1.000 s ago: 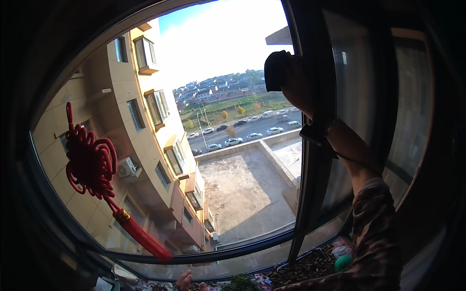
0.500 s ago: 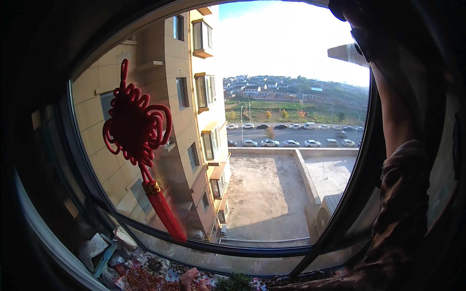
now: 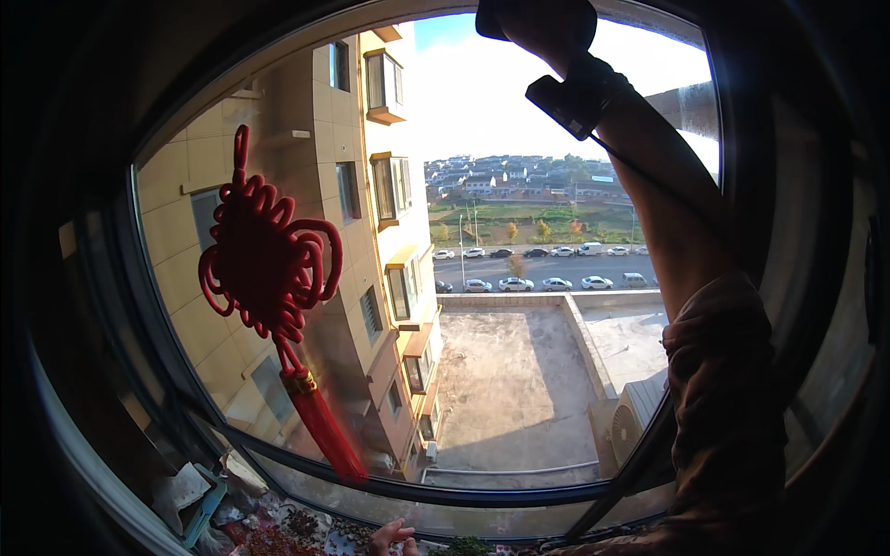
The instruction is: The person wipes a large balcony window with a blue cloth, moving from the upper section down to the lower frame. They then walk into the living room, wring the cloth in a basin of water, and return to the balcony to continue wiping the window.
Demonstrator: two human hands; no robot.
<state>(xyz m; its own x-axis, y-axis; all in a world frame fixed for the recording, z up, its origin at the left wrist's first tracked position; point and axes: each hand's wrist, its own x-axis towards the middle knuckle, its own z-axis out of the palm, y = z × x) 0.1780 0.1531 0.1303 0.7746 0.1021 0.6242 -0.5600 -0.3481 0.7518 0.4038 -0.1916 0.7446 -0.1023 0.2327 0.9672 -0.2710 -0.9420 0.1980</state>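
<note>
High against the top of the large dark-framed window pane [image 3: 519, 389], your right hand [image 3: 538, 28] is raised, silhouetted against the sky; it seems curled around something dark, but you cannot tell what, or how tightly. A black band [image 3: 577, 93] wraps that wrist, and your arm runs down the pane's right side into a brownish patterned sleeve [image 3: 723, 408]. Well down and to the left of that hand, a red knotted cord ornament with a tassel [image 3: 269, 278] hangs on the glass, its long axis nearly upright. Your left hand [image 3: 391, 536] shows only fingertips under the pane's bottom edge, seemingly loose, nearer the tassel.
</note>
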